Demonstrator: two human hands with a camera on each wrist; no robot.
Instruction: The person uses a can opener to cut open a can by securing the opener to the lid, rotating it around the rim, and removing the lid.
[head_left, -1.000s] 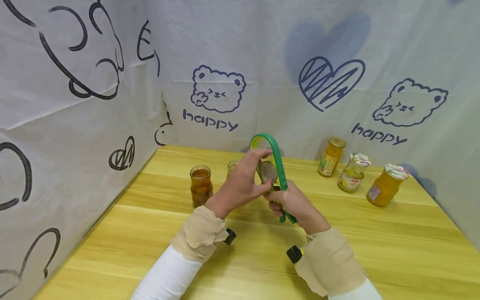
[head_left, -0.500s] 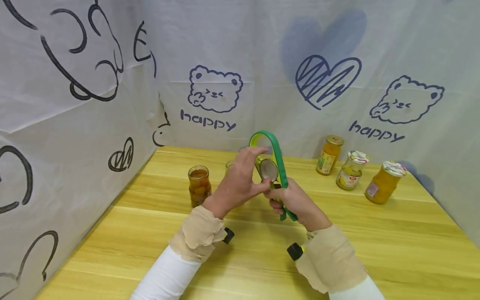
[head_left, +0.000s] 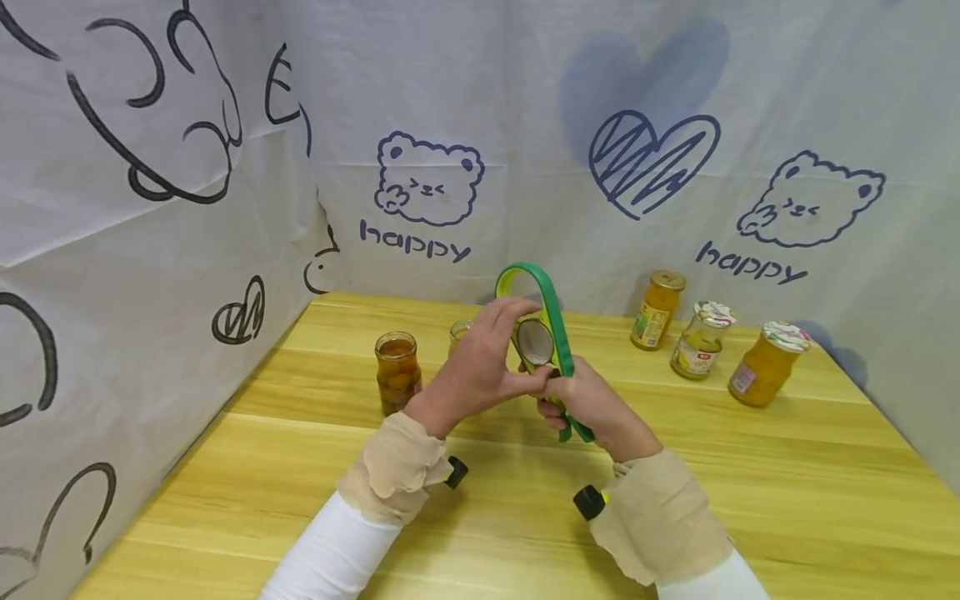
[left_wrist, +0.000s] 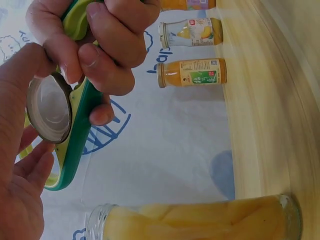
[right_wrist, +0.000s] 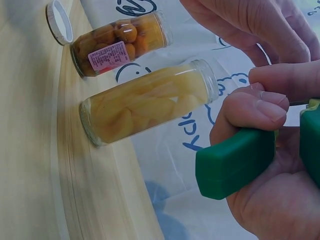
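My right hand (head_left: pixel 592 404) grips the handles of a green jar opener (head_left: pixel 553 308), its loop pointing up. A round metal jar lid (left_wrist: pixel 50 107) sits in the opener, pale inner side facing me. My left hand (head_left: pixel 480 358) spans this lid, thumb at one edge and fingertips at the other, and its thumb tip meets the right thumb. Behind the left hand stands an uncapped jar of pale yellow fruit pieces (right_wrist: pixel 150 102), mostly hidden in the head view. To its left is an uncapped jar of round brown fruit (head_left: pixel 398 379).
Three capped jars stand at the back right: a tall orange one (head_left: pixel 657 312), a small yellow one (head_left: pixel 701 346) and a wider orange one (head_left: pixel 765 371). A white lid (right_wrist: pixel 60 22) lies beside the brown fruit jar on the wooden table (head_left: pixel 487 533). White sheets (head_left: pixel 525 167) hang behind and left.
My left thumb has slid down off the lid's face to its lower edge, against the right thumb, so more of the lid shows. The right hand keeps its grip on the jar opener.
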